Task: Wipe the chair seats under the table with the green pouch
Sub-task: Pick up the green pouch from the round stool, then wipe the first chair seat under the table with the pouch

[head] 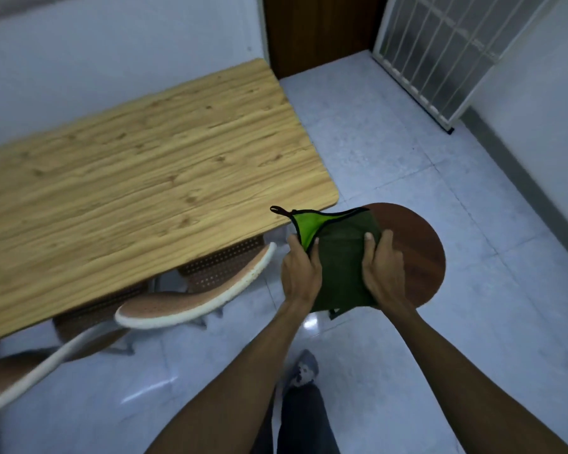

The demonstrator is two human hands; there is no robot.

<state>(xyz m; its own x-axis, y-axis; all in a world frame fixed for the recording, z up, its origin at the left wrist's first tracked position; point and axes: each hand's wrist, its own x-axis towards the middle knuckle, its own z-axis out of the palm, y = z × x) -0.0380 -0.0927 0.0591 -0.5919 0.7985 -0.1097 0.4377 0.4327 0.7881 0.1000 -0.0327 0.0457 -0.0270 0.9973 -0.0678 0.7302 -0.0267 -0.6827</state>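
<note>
Wood-grain worktop [138, 178] against pale wall, glossy tiled floor [407, 165] around. Beside its near corner: green pouch [340, 263] over round brown stool seat [417, 244], clasped by left hand [300, 273] and right hand [382, 270]. Perforated chair seats [191, 303] tucked under worktop.

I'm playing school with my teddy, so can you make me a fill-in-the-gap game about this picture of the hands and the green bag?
1. Both hands, the left hand and the right hand, hold the green ____.
2. The pouch is over a round brown ____.
3. The table top is made of ____.
4. The chairs are tucked under the ____.

Missing words: pouch; stool; wood; table
</note>
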